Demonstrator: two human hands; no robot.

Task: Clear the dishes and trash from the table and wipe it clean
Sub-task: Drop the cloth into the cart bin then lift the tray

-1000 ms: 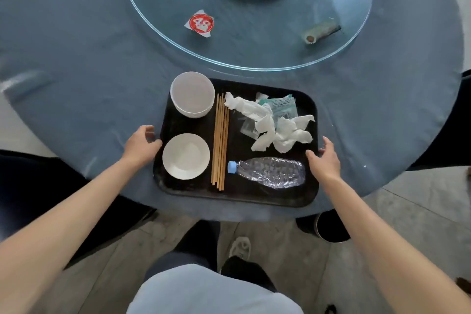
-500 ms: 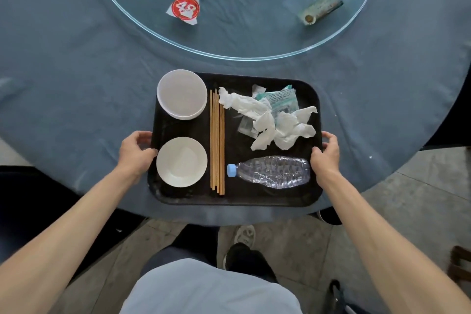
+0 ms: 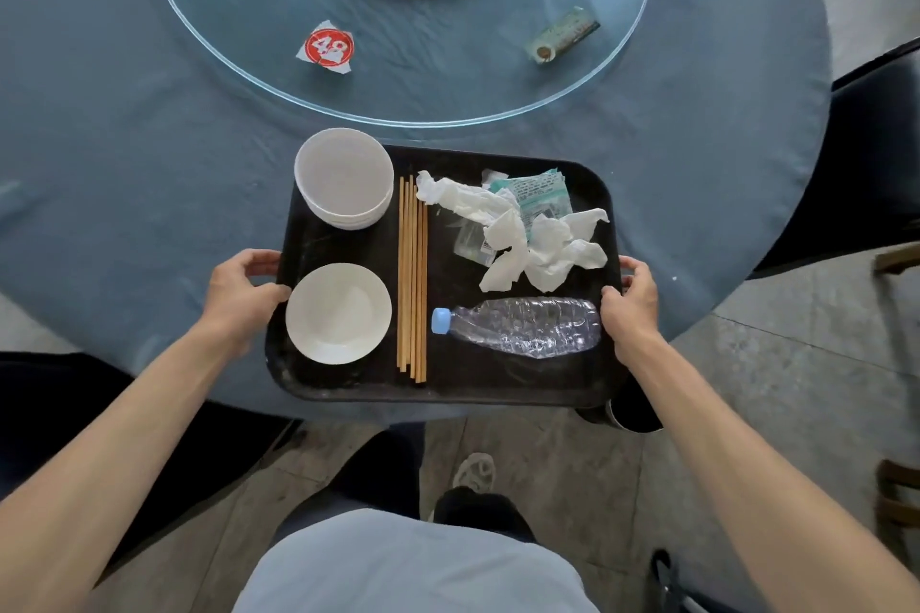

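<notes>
Gripping the black tray (image 3: pixel 587 378) by its short edges, left hand (image 3: pixel 244 296) and right hand (image 3: pixel 630 301) curled round the rims, near edge overhanging the table (image 3: pixel 124 174), likely to carry bowls (image 3: pixel 343 177), chopsticks (image 3: pixel 412 279), tissues (image 3: pixel 542 244) and bottle (image 3: pixel 522 326) off level together.

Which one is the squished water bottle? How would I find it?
Look at the black rectangular plastic tray at the near edge of the round blue table. In its near right corner, below the crumpled white napkins, lies the crushed clear plastic bottle. It is the only see-through thing with a light blue cap.
</notes>
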